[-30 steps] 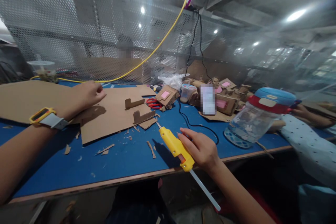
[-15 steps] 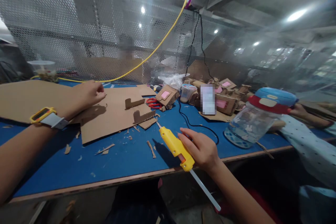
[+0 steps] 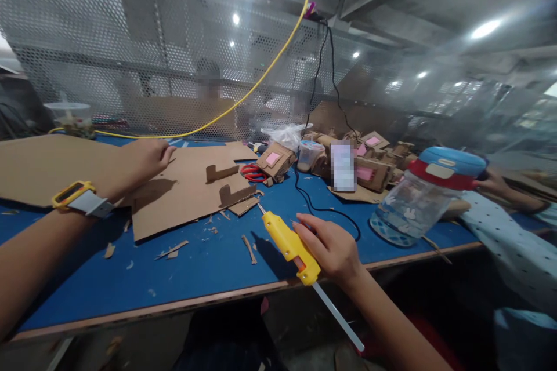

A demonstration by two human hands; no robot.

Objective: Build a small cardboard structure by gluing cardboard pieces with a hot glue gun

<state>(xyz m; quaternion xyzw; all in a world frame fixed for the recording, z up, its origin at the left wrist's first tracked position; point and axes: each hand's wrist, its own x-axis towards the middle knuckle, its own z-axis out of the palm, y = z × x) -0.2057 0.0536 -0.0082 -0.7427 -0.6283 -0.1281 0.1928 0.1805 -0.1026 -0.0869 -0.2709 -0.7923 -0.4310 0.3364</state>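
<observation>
My right hand (image 3: pixel 333 246) is closed around a yellow hot glue gun (image 3: pixel 285 237), with a long glue stick (image 3: pixel 339 316) sticking out of its back. The nozzle points up and left, close to a small cardboard scrap (image 3: pixel 243 205) by the sheet's edge. Over a flat cardboard sheet (image 3: pixel 174 208) is my left hand (image 3: pixel 150 161), its fingers curled and casting a shadow on the sheet. Whatever those fingers hold, if anything, is hidden. Two narrow L-shaped cardboard strips (image 3: pixel 237 194) stand upright on the sheet's right side.
Red-handled scissors (image 3: pixel 255 173) lie beside a cardboard box piece (image 3: pixel 275 162). Behind a blurred phone (image 3: pixel 343 166) are piled cardboard parts. A water bottle (image 3: pixel 418 203) stands at right, near another person's arm (image 3: pixel 507 185). A black cable (image 3: pixel 315 206) crosses the blue table (image 3: pixel 108 284).
The view has shifted very slightly. My left hand has dipped a little over the sheet, while my right hand keeps the glue gun in nearly the same place.
</observation>
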